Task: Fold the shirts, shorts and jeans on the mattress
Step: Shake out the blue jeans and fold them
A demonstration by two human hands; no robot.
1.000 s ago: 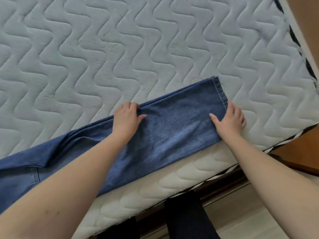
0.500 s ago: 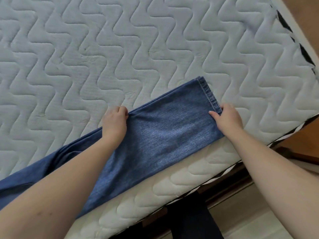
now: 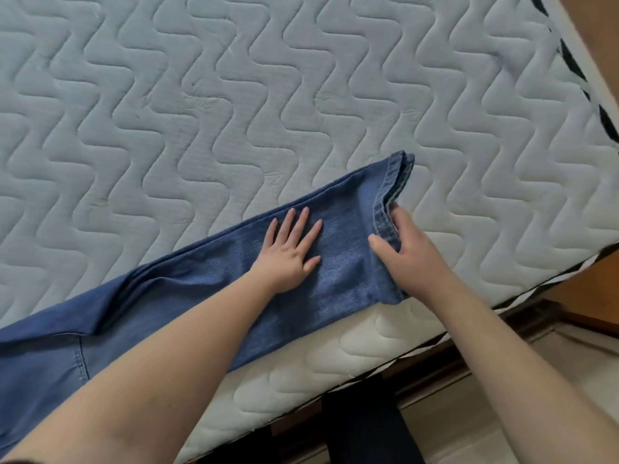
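Blue jeans (image 3: 207, 296) lie folded lengthwise along the near edge of the quilted mattress (image 3: 234, 112), legs stacked, the hems pointing up and right. My left hand (image 3: 291, 252) rests flat on the leg with fingers spread straight, a little short of the hem. My right hand (image 3: 402, 242) grips the hem end, thumb on top and fingers curled under the cuff, which is lifted slightly off the mattress. The waist end runs out of view at the lower left.
The mattress's near side (image 3: 335, 360) drops to a dark bed frame (image 3: 502, 333) and pale floor (image 3: 469, 440). A dark trouser leg (image 3: 368, 426) stands below. Wooden floor or furniture (image 3: 599, 35) lies past the mattress's right edge.
My left hand has slid right along the leg and now lies flat with straight fingers. My right hand has taken hold of the hem and raised it a little.
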